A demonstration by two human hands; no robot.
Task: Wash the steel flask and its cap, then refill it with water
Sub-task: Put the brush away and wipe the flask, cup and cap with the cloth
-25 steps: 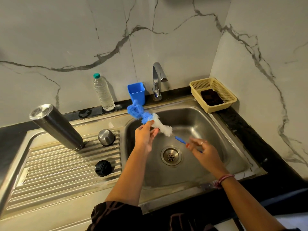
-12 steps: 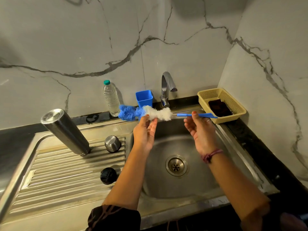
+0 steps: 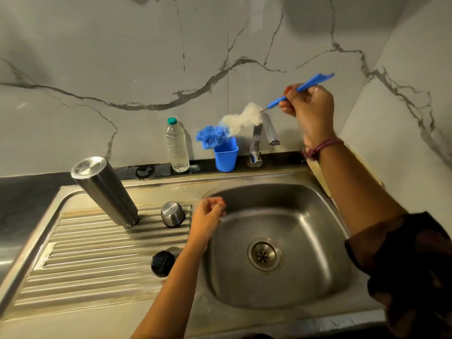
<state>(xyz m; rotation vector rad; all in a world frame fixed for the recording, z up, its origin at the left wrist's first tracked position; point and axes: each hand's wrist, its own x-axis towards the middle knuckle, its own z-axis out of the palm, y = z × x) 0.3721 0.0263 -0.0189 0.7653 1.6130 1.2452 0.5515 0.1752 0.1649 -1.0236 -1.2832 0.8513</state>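
I see the steel flask (image 3: 105, 190) standing upside down and tilted on the ribbed draining board (image 3: 80, 255), mouth end down on the ribs, its base toward the wall. Just right of it sits the small steel cap (image 3: 172, 213), also on the ribs. Nearer to me, at the board's edge beside the basin, lies a black round lid (image 3: 162, 263).

My right hand (image 3: 309, 107) is raised up near the wall, its grip closed around the blue handle of a bottle brush (image 3: 241, 118). The brush slants down and left from the hand: a white fluffy middle part, then a blue fluffy tip that hangs at the rim of a blue plastic cup (image 3: 226, 157). I cannot tell whether the tip touches the cup.

My left hand (image 3: 208, 214) hovers over the basin's left rim, fingers curled in, its grip closed on nothing that I can see.

The sink (image 3: 325, 285) has its drain (image 3: 264, 253) in the middle. The tap (image 3: 260, 140) stands behind it, just right of the cup. A clear water bottle (image 3: 177, 145) with a green cap stands left of the cup on the dark desk (image 3: 27, 199) along the marble wall.
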